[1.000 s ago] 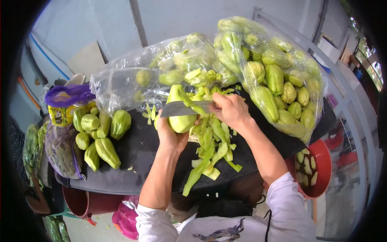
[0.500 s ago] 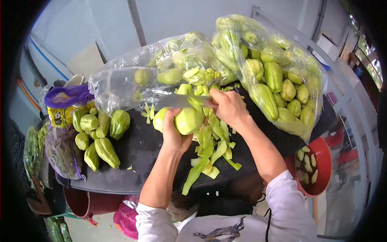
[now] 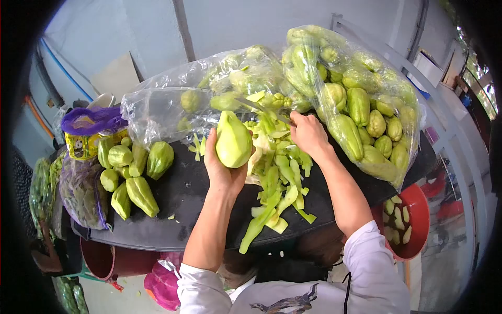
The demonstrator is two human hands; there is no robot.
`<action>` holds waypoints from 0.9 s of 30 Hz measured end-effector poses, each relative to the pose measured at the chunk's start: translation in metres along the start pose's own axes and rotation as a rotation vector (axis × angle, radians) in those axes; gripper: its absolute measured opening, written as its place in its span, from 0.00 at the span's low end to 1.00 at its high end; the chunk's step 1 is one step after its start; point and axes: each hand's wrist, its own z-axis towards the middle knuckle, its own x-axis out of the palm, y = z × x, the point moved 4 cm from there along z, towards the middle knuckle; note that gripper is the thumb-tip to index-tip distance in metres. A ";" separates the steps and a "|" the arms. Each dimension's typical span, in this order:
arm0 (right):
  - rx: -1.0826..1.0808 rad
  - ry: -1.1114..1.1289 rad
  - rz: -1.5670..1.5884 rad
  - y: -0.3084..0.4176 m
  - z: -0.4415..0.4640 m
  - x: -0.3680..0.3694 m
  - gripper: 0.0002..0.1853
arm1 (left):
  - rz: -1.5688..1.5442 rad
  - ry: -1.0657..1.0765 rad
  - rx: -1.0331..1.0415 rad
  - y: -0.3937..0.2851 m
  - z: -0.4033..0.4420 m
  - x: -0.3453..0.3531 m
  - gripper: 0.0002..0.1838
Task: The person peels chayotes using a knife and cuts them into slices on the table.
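Over the black table [image 3: 183, 206], the left hand [image 3: 223, 175] curls around a pale chayote [image 3: 234, 141], cupping it from below, likely so it cannot slip. The right hand [image 3: 309, 135] grips a knife [image 3: 260, 108], its blade out past the chayote's top, perhaps to keep the edge off the fingers. Green peels [image 3: 273, 196] lie heaped between the arms. Unpeeled chayotes [image 3: 141, 197] sit at the left; a clear bag [image 3: 361, 112] holds more near the gray wall [image 3: 240, 23]. A red bucket [image 3: 421, 222] stands low at the right.
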 end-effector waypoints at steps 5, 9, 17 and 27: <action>-0.234 -0.167 0.065 0.036 -0.017 -0.011 0.07 | -0.082 -0.101 0.056 -0.004 0.004 -0.003 0.25; -0.477 -0.345 0.092 0.067 -0.029 -0.009 0.10 | -0.079 -0.191 -0.005 0.001 0.006 -0.016 0.23; -0.635 -0.466 0.000 0.090 -0.038 -0.007 0.11 | -0.164 -0.056 -0.050 0.011 0.007 -0.012 0.24; -0.495 -0.312 0.046 0.061 -0.023 -0.001 0.12 | -0.189 -0.179 0.049 -0.002 0.003 -0.016 0.22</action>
